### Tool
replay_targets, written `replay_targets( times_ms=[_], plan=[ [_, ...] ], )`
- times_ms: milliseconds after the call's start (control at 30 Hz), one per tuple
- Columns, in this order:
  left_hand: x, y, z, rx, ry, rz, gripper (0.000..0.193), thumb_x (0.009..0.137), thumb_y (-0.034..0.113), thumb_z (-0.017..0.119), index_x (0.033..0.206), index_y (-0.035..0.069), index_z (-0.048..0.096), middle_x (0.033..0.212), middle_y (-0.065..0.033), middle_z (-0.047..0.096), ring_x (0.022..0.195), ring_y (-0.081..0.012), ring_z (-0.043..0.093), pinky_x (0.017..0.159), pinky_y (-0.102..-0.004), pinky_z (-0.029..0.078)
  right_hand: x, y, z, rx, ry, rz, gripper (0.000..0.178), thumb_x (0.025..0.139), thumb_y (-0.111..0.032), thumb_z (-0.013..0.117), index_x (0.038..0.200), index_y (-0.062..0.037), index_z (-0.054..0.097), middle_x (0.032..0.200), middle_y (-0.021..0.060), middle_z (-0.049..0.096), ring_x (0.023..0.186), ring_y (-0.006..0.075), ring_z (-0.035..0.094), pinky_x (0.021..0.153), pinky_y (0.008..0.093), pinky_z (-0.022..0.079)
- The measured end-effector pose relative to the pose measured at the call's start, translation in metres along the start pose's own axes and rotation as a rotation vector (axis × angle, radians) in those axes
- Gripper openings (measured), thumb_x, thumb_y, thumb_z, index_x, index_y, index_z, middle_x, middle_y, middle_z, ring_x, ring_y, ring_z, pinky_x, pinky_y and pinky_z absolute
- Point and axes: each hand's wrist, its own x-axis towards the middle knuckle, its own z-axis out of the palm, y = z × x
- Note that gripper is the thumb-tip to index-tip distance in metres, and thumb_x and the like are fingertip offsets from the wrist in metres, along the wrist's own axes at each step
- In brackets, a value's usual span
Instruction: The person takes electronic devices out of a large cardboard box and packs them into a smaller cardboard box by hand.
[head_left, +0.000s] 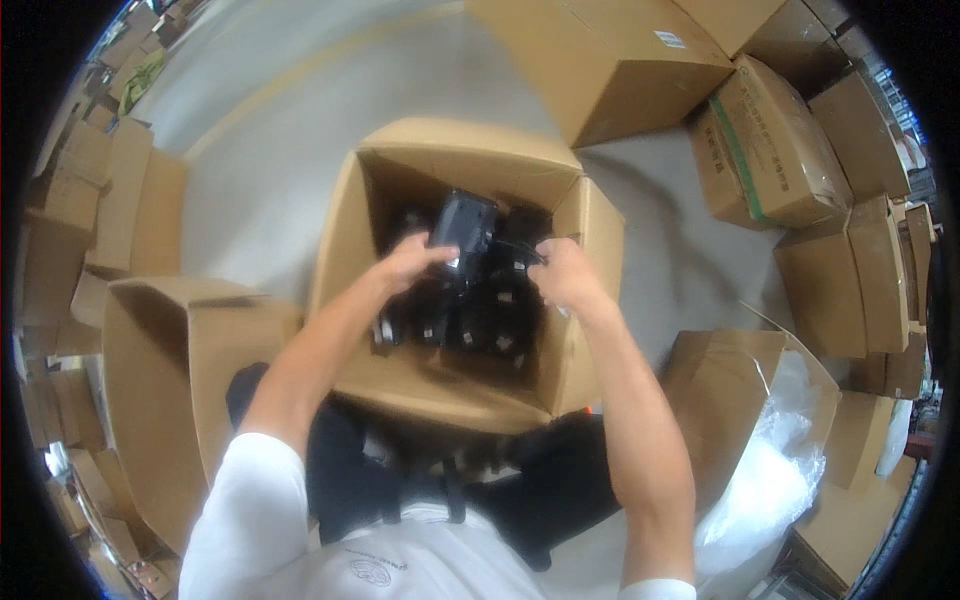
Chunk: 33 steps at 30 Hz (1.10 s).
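A black, flat, box-shaped device [465, 228] is tilted above the inside of an open cardboard box [345, 240]. My left hand [412, 262] grips its left edge, thumb on the near side. From the device a thin black cable [512, 246] runs to the right. My right hand [566, 276] is closed at the far end of this cable, near the box's right wall; the fingertips are partly hidden. Below both hands, several dark items [470, 335] with small white labels fill the box, too dim to name.
An open, empty-looking carton [150, 350] stands on the left. At the right, another carton [700, 390] has clear plastic wrap [765, 480] hanging out. A large carton [630, 90] and a green-taped carton [770, 150] stand beyond on the grey floor [270, 190].
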Motion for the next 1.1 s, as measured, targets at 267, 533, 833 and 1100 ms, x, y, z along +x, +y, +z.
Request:
replay_targets(
  times_ms=[267, 533, 833, 1100],
  plan=[
    [0.067, -0.037, -0.001, -0.049, 0.081, 0.027, 0.055, 0.088, 0.022, 0.079, 0.133, 0.003, 0.054, 0.114, -0.0073, 0.069, 0.099, -0.0188, 0.068, 0.089, -0.0375, 0.058, 0.020, -0.007, 0.015, -0.158, 0.240, -0.200, 0.024, 0.076, -0.003, 0.073, 0.099, 0.0018, 0.069, 0.104, 0.0281, 0.068, 0.105, 0.0439, 0.064, 0.094, 0.0491, 0.051],
    [0.054, -0.055, 0.010, -0.317, 0.091, 0.070, 0.057, 0.089, 0.023, 0.078, 0.136, 0.001, 0.053, 0.119, -0.0087, 0.067, 0.108, -0.0176, 0.064, 0.091, -0.0362, 0.055, 0.032, -0.004, 0.006, -0.238, 0.326, -0.314, 0.028, 0.081, 0.004, 0.062, 0.109, 0.0027, 0.066, 0.114, 0.0235, 0.064, 0.111, 0.0413, 0.060, 0.098, 0.0471, 0.048],
    [0.074, -0.057, 0.042, 0.204, 0.391, 0.198, 0.073, 0.082, 0.038, 0.080, 0.138, 0.000, 0.052, 0.120, -0.0191, 0.068, 0.109, -0.0277, 0.065, 0.096, -0.0388, 0.051, 0.025, -0.025, 0.075, -0.663, 0.046, -0.429, 0.033, 0.082, -0.005, 0.061, 0.115, 0.0009, 0.061, 0.119, 0.0180, 0.060, 0.119, 0.0343, 0.056, 0.102, 0.0431, 0.045],
    [0.105, -0.072, 0.046, 0.261, 0.513, 0.249, 0.085, 0.082, 0.034, 0.078, 0.147, -0.006, 0.039, 0.139, -0.0283, 0.056, 0.128, -0.0364, 0.057, 0.107, -0.0388, 0.044, 0.064, 0.019, 0.128, -1.000, 0.160, -0.489, 0.061, 0.091, -0.012, 0.057, 0.149, 0.0012, 0.042, 0.158, 0.0162, 0.036, 0.147, 0.0367, 0.032, 0.118, 0.0486, 0.032]
  ],
)
